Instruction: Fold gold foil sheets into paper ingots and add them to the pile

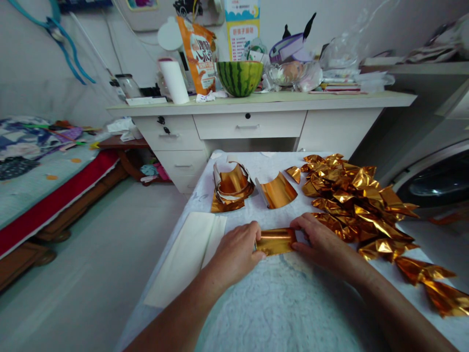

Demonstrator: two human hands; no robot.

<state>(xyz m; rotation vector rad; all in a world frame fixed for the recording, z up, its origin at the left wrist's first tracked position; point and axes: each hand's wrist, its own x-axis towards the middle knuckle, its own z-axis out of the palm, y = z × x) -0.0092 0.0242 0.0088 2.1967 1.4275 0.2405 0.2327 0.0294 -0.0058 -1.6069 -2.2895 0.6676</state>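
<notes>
Between my two hands is a curled sheet of gold foil paper [275,242], held low over the table. My left hand [240,247] pinches its left end, thumb below and fingers above. At the right end, my right hand [313,239] grips it the same way. Just beyond lies a single curved gold foil sheet [280,191]. Further left sits a stack of curled gold foil sheets [232,186]. A pile of folded gold foil pieces [348,195] spreads along the right side. Left of my left hand lie flat white paper sheets [183,254].
The cloth-covered table [278,313] ends near a white desk [249,124] bearing a watermelon half [240,78], an orange snack bag [200,58], a paper roll [174,80] and plastic bags. A washing machine [436,166] stands at right. A bed [51,190] is at left.
</notes>
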